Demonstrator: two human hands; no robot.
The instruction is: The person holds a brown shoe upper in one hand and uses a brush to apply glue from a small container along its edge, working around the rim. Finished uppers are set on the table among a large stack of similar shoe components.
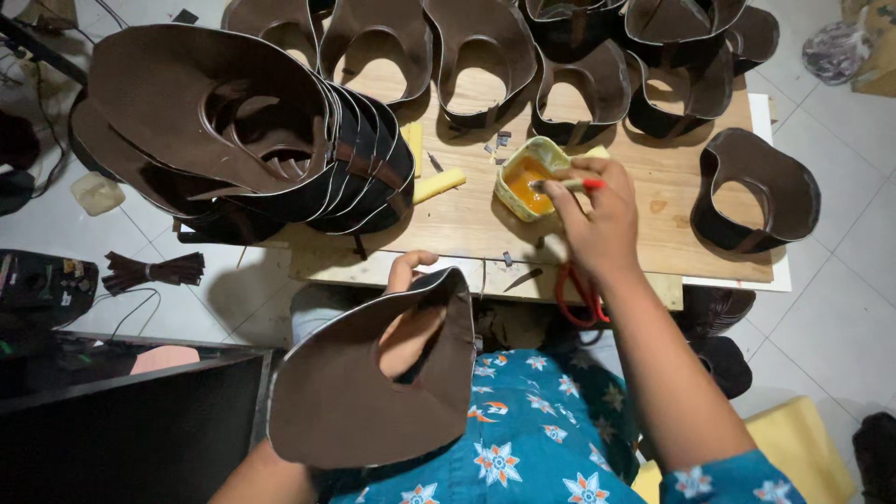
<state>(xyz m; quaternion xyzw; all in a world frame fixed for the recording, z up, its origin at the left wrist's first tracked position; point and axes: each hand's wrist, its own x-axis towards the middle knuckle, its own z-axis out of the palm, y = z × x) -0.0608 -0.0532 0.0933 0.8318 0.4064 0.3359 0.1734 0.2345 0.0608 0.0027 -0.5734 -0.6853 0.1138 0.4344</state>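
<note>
Two hands: right hand (597, 219), centre frame, pinches a brush (569, 186) dipped in the glue pot (525, 175); left hand (406, 317) grips a brown leather piece (364, 392), lower left.

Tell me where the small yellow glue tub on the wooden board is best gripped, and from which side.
Grip the glue tub by its outer wall, probably from the left, near side. Its mouth is open with orange glue inside, and the right hand holds a brush over the right rim, so top and right are blocked. Brown cut pieces crowd the far side.
</note>
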